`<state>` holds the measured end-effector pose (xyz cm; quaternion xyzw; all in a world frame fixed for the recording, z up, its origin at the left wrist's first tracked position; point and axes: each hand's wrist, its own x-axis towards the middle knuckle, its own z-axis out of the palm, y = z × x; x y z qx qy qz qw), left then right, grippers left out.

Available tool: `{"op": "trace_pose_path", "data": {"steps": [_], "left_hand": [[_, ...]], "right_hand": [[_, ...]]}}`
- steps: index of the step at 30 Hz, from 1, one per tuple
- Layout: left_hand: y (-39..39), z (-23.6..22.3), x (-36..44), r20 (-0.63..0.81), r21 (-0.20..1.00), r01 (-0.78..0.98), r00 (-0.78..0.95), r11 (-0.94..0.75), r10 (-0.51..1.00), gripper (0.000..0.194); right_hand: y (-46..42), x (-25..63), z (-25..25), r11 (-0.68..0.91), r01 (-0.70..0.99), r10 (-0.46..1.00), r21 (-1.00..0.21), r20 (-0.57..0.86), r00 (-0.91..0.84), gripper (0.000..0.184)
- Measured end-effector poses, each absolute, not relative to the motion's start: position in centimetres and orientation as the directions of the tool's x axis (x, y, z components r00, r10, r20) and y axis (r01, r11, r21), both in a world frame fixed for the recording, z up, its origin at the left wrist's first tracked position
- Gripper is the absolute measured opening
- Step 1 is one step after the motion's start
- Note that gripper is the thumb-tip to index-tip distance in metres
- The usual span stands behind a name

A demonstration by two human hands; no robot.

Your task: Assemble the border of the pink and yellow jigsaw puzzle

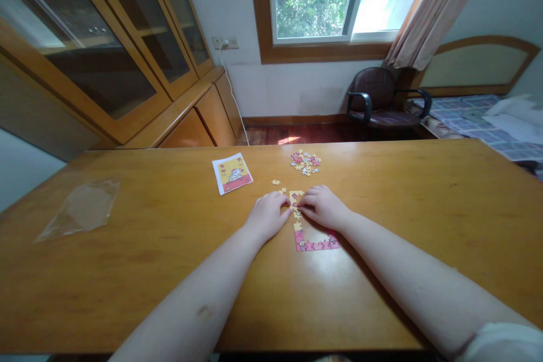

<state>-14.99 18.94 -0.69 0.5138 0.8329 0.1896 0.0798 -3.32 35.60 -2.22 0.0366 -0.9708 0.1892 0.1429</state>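
A partly joined jigsaw puzzle (316,246) lies on the table, with a pink bottom edge and a yellow strip up its left side. My left hand (268,216) touches the strip's left edge, thumb and fingertips close together. From the right, my right hand (324,206) has its fingertips pressed together on puzzle pieces in the same strip. The small piece between the hands is partly hidden by the fingers. Two loose yellow puzzle pieces (276,182) lie just beyond my left hand. Farther back is a pile of loose puzzle pieces (305,162).
A picture card (232,174) of the design lies left of the pile. A clear plastic bag (87,206) rests on the left of the wooden table (169,271). Beyond the table stand a glass-doored cabinet (169,90), a brown armchair (375,99) and a bed (470,124).
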Motion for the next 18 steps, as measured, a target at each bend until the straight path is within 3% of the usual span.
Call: {"op": "trace_pose_path", "data": {"steps": [18], "left_hand": [[18.96, -0.92, -15.11, 0.069, 0.408, 0.831, -0.442, 0.379, 0.895, 0.01]], "right_hand": [[35.62, -3.06, -1.62, 0.898, -0.206, -0.085, -0.388, 0.308, -0.948, 0.013]]}}
